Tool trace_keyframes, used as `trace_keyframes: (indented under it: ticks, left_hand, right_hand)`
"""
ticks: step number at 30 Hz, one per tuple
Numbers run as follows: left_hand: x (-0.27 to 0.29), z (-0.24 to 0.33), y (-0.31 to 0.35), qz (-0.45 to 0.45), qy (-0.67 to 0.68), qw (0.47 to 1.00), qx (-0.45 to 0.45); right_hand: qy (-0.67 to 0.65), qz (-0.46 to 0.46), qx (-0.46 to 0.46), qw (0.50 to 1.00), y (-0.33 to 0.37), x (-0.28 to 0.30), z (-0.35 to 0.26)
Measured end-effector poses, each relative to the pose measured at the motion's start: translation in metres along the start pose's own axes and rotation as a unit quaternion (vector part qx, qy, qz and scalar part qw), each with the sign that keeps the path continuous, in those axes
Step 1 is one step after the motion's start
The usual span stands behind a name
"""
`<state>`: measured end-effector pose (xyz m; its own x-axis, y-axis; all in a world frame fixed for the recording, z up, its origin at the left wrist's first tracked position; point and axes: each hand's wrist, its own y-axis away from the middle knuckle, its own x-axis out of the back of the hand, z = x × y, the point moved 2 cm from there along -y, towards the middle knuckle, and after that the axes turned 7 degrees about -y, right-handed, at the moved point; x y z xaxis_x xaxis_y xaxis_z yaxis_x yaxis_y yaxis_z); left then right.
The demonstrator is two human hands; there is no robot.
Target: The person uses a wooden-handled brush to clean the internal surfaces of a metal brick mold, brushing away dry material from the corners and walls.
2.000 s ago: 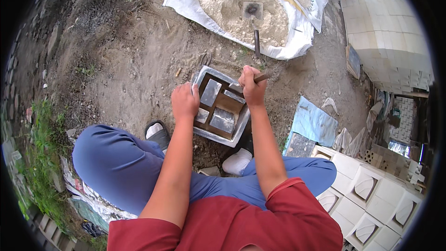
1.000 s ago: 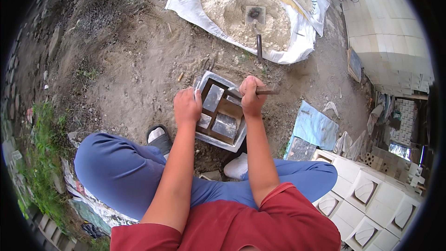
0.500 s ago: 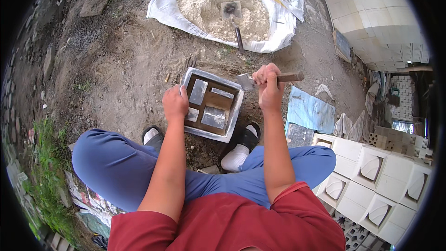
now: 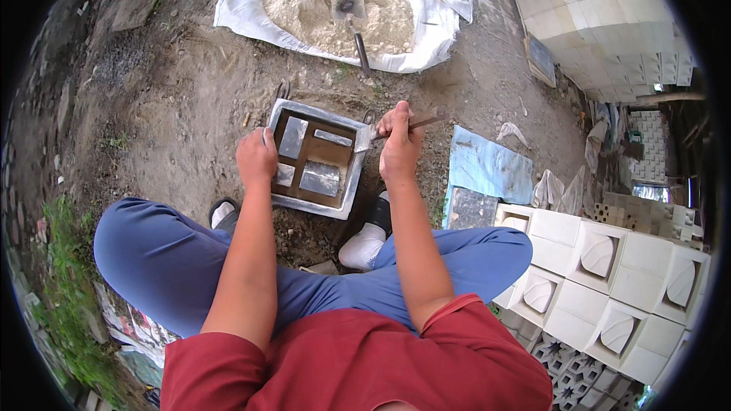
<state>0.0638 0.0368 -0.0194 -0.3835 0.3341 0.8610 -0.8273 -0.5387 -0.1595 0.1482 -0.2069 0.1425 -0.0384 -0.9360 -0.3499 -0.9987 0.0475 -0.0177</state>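
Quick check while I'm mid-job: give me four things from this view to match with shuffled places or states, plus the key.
1. Left hand
2. Right hand
3. Pale powder
4. Blue sheet

A. Closed around a flat-bladed tool
B. Lying next to white blocks
C. At the metal frame's left edge
D. Heaped on a white sack

Pairs: 1-C; 2-A; 3-D; 4-B

Head view: wide fisheye worn on the person's head, left of a side-by-side pair, looking steeply down and forward. Left grip [image 4: 256,157] and right grip [image 4: 398,144] sit near mid-frame; shirt [image 4: 358,361] near the lens, below both grips; ground [image 4: 179,87] stretches beyond them, straight edges bending toward the dark border.
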Motion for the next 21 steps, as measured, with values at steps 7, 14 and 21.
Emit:
trace_keyframes:
  ticks: [7, 14, 21]
  left_hand:
    - [0.001, 0.002, 0.0, 0.004, 0.009, 1.0, -0.002]
    - [0.003, 0.003, 0.0, -0.014, 0.001, 1.0, 0.005]
    - [0.007, 0.001, -0.002, -0.027, -0.014, 0.999, 0.023]
  right_hand:
    - [0.032, 0.018, -0.015, 0.999, 0.001, 0.014, 0.028]
    - [0.087, -0.103, 0.02, 0.991, 0.001, 0.019, 0.039]
    - [0.083, -0.143, 0.011, 0.986, -0.005, 0.001, 0.018]
